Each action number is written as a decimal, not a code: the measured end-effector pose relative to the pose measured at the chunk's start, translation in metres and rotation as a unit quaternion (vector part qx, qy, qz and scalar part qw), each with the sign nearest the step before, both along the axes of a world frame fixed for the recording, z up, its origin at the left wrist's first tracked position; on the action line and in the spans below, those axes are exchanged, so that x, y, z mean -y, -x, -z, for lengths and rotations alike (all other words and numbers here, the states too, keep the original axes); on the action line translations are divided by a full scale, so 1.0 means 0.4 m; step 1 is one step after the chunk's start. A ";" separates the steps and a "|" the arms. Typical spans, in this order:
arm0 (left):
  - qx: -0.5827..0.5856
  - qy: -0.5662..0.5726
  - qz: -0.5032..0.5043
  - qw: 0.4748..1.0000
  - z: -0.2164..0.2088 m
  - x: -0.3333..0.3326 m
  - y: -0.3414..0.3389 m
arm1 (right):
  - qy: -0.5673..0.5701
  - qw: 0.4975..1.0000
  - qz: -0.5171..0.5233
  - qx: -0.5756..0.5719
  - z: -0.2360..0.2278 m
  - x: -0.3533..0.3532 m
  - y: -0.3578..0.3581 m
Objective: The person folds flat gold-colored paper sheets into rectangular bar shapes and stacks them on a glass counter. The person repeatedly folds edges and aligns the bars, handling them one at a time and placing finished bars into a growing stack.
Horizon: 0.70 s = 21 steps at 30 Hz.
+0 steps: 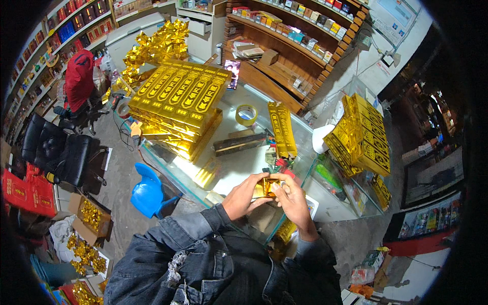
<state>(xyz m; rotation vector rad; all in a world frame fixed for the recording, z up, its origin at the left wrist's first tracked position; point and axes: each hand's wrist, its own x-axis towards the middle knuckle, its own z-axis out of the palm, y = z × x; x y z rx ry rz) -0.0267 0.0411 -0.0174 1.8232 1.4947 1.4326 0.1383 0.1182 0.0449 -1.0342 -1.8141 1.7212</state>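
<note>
Over the near edge of a glass counter [231, 170], my left hand [241, 198] and my right hand [295, 202] together grip a small folded piece of shiny gold foil paper [271, 188]. The left fingers wrap its left side, while the right thumb presses on its face. Just beyond the hands lie flat gold printed paper strips [282, 129]. A dark bar [240, 144] and a roll of clear tape [246, 115] rest to their left. Farther left rises a tall stack of gold printed sheets [178, 94].
Another gold stack [368, 133] stands on the counter at right. Linked gold foil pieces [157, 46] pile up behind. A blue plastic chair [146, 193], a black office chair [48, 150] and a carton of gold pieces [90, 216] occupy the left floor. Wooden shelves [290, 38] line the back.
</note>
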 end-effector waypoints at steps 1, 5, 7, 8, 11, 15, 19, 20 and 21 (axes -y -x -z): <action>-0.020 0.004 0.004 1.000 0.009 -0.002 0.004 | -0.020 1.000 -0.005 -0.003 0.004 0.001 -0.003; -0.030 0.028 0.011 0.999 0.048 -0.006 0.011 | -0.039 0.999 0.005 -0.006 0.017 0.000 -0.006; -0.039 0.021 0.011 0.999 0.064 -0.007 0.012 | -0.047 0.999 0.005 -0.011 0.021 -0.001 -0.005; -0.046 0.017 0.008 0.999 0.070 -0.008 0.012 | -0.044 0.999 0.013 -0.003 0.021 -0.001 -0.005; -0.061 0.031 -0.001 0.998 0.082 -0.005 0.013 | -0.042 0.999 0.021 0.001 0.022 0.000 -0.004; -0.060 0.045 0.011 0.997 0.094 -0.004 0.016 | -0.039 0.999 0.027 -0.001 0.023 0.001 -0.006; -0.057 0.043 0.008 0.997 0.108 -0.004 0.017 | -0.035 0.999 0.024 -0.002 0.025 -0.002 -0.007; -0.057 0.037 0.006 0.998 0.112 -0.005 0.016 | -0.033 0.999 0.021 0.001 0.026 -0.003 -0.007; -0.056 0.046 0.004 0.997 0.117 -0.005 0.016 | -0.032 0.999 0.022 0.002 0.027 -0.004 -0.006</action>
